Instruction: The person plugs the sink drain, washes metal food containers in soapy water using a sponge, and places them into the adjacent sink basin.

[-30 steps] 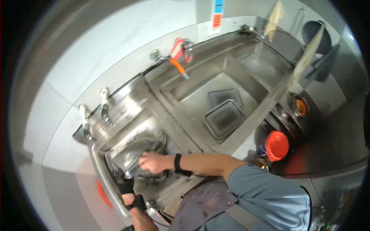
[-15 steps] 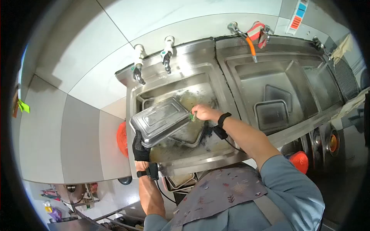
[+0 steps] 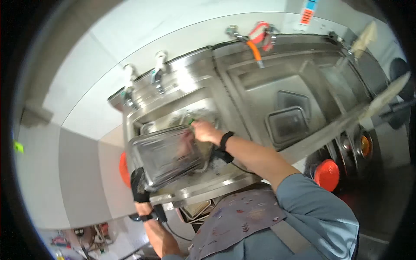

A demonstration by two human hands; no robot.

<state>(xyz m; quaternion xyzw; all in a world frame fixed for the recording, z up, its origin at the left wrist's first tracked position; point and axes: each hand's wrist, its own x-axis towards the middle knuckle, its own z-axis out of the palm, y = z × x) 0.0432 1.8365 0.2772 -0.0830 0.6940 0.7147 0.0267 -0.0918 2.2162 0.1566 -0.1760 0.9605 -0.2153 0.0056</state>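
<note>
My left hand (image 3: 138,187), in a black glove, grips the near left edge of a shiny metal tray (image 3: 162,156) tilted over the left sink basin (image 3: 184,193). At the tray's upper right corner, my bare right hand (image 3: 204,131) is closed on a small green scrubber (image 3: 192,122), mostly hidden by the fingers. Beneath the tray, another metal pan and cloudy water show in part. The picture is blurred by motion.
Two metal trays (image 3: 286,125) lie in the right sink basin (image 3: 255,99). Behind the basins are taps (image 3: 158,73), one with an orange hose (image 3: 255,51). A red-lidded bucket (image 3: 326,175) stands below at the right.
Compared with half a second ago, the view has shifted and turned. The tray is tilted more toward me, and my right hand with the scrubber is at its upper corner.
</note>
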